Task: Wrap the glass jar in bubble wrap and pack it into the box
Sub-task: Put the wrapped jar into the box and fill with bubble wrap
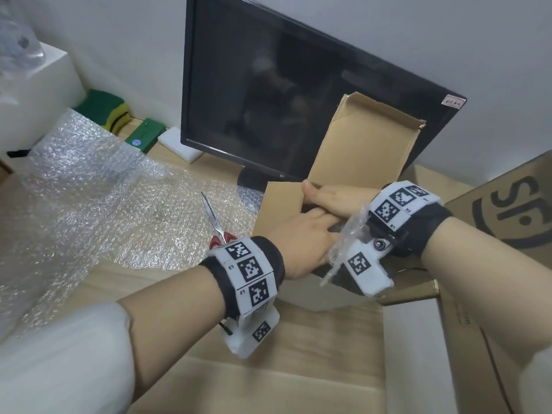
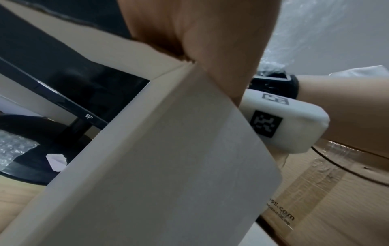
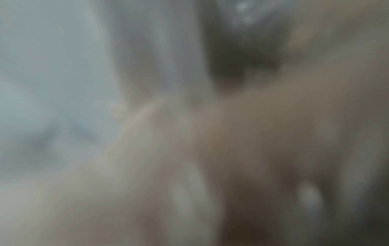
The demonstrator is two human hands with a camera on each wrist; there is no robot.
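While both your hands, left hand [image 1: 301, 234] and right hand [image 1: 334, 198], reach into the box [image 1: 364, 144] around the bubble wrap [image 1: 349, 231], their grip stays hidden; closing remains.

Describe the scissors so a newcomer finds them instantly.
Start at the black monitor against the wall. In front of it, crinkled bubble wrap covers the desk. The scissors lie on its right edge, beside the left hand: the only metal blades, red handles.
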